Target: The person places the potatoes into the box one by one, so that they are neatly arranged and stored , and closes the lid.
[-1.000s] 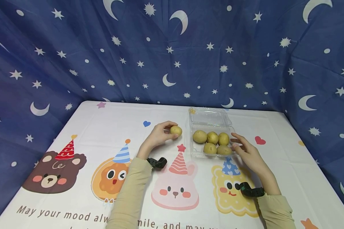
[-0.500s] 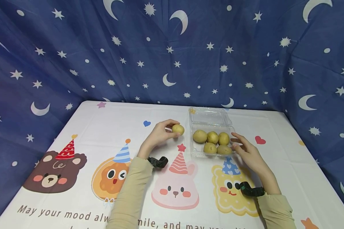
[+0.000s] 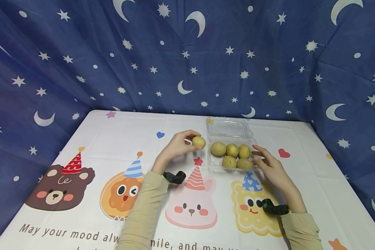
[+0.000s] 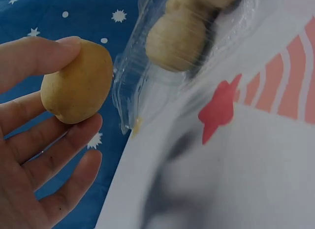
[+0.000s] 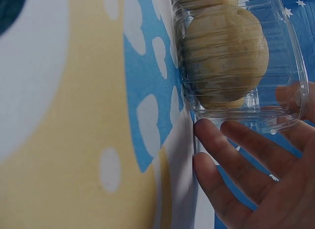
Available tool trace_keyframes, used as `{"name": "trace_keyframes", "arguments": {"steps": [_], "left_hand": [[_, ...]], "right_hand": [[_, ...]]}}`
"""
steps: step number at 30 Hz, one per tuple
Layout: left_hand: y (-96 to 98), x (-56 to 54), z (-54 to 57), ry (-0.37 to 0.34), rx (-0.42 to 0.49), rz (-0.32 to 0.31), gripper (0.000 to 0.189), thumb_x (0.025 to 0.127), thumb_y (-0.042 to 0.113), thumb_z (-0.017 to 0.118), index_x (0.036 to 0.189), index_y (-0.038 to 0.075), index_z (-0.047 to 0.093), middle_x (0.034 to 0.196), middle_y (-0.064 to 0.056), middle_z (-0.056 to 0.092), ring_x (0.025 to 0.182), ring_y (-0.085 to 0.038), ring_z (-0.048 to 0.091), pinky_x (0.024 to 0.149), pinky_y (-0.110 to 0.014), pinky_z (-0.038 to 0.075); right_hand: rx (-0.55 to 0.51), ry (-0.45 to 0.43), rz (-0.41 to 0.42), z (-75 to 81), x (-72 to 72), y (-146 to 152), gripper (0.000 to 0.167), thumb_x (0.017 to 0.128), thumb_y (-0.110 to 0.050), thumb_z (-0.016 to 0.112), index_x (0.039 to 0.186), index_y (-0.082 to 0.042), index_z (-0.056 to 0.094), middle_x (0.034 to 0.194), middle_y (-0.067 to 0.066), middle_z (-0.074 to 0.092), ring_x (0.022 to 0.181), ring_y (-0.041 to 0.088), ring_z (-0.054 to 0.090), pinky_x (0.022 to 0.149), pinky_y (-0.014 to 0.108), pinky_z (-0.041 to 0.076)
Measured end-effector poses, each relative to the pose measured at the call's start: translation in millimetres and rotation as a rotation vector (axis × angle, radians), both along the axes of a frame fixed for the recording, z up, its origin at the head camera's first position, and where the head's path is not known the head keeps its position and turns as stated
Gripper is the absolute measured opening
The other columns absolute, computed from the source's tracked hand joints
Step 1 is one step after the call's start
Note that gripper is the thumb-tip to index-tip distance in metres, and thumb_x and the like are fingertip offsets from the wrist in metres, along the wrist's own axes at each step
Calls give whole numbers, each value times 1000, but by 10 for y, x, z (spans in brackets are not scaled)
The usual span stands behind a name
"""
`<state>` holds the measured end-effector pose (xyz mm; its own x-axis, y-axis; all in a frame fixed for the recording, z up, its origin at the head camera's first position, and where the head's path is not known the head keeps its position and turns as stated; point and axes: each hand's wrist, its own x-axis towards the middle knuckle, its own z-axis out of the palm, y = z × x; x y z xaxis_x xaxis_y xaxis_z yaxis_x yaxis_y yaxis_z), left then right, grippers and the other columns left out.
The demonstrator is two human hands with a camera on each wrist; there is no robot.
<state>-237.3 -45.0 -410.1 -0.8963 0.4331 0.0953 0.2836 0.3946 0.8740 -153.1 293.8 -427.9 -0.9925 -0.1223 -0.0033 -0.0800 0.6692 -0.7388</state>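
Observation:
In the head view my left hand (image 3: pixel 178 145) holds a small yellow potato (image 3: pixel 199 142) between thumb and fingers, just left of a clear plastic clamshell box (image 3: pixel 215 166). The left wrist view shows the thumb over the top of that potato and the lower fingers spread loosely. Several potatoes (image 3: pixel 218 149) lie in the box, in two rows. At the box's right side is my right hand (image 3: pixel 267 164), its thumb (image 5: pixel 288 97) over the rim and its fingertips outside against the wall. The lower fingers are nearly straight.
The box's hinged lid (image 3: pixel 228 127) is folded back, away from me. A white tablecloth (image 3: pixel 137 139) with printed cartoon figures covers the table. A blue curtain (image 3: pixel 143 52) with moons and stars hangs behind the far edge.
My left hand has moved slightly to the right with the potato, closer to the box's left side. The right hand and the box have stayed in place.

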Motion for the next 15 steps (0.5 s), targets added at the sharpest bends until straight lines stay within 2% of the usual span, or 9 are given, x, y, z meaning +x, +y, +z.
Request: {"name": "trace_keyframes", "arguments": {"steps": [9,15], "left_hand": [[129,64,62,57,7,-73,44,80,15,76,121,6,63,112,-10,67,105,-22,61,93,-40,52],[223,86,65,109,44,-72,46,79,14,77,121,2,63,111,-11,67,102,-24,61,92,-43,52]], "right_hand": [[-2,-3,1,3,6,0,51,103,-28,43,150,-14,31,138,24,50,109,41,61,98,64,41],[-1,-4,2,-3,5,4,51,103,-29,43,150,-15,31,139,24,50,109,41,61,98,63,41]]}}
